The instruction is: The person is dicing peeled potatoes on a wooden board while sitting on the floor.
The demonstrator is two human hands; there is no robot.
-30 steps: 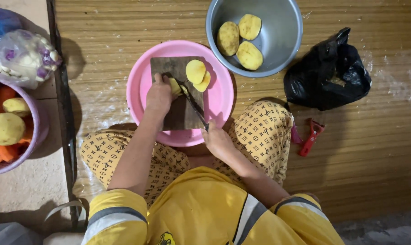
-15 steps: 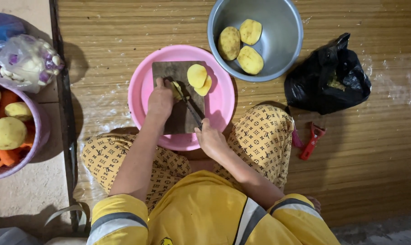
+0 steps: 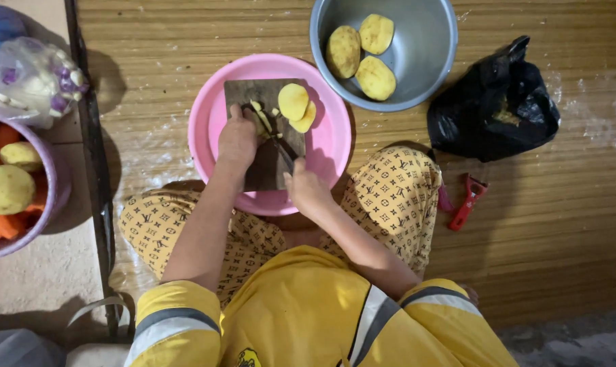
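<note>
Left hand [image 3: 236,139] palm-down, fingers pressing potato piece [image 3: 260,117] on cutting board [image 3: 267,136]. Right hand [image 3: 306,190] grip closed around knife [image 3: 277,146]. Board inside pink basin [image 3: 213,122]; steel bowl [image 3: 423,41] just beside basin rim.

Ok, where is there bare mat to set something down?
Free: the mat right of the red peeler, below the black bag; also the strip left of the pink basin. Crowded: the cutting board under both hands, and the steel bowl.

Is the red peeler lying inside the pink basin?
No, the red peeler lies on the wooden floor to the right of the person's knee, outside the pink basin.
</note>
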